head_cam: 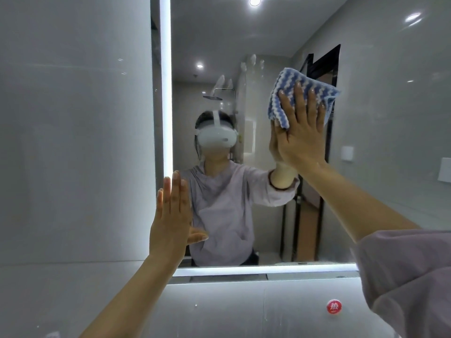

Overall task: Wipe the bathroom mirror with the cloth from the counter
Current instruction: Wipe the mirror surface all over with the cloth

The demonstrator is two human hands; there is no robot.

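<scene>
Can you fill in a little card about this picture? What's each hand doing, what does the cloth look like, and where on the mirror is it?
Wiping: right hand, flat, fingers straight, presses the cloth on the mirror
Cloth look: blue and white wavy stripes, bunched
Cloth spot: right side of the mirror
Other: left hand, flat, fingers straight, at the mirror's lower left edge, holds nothing
Light: lit strip along the mirror's left and bottom edges
Below: round red sticker

Well below your right hand [301,132], on the grey panel [219,311], you see a round red sticker [333,306]; pale wall tiles [73,118] spread beyond your left hand [170,215].
</scene>
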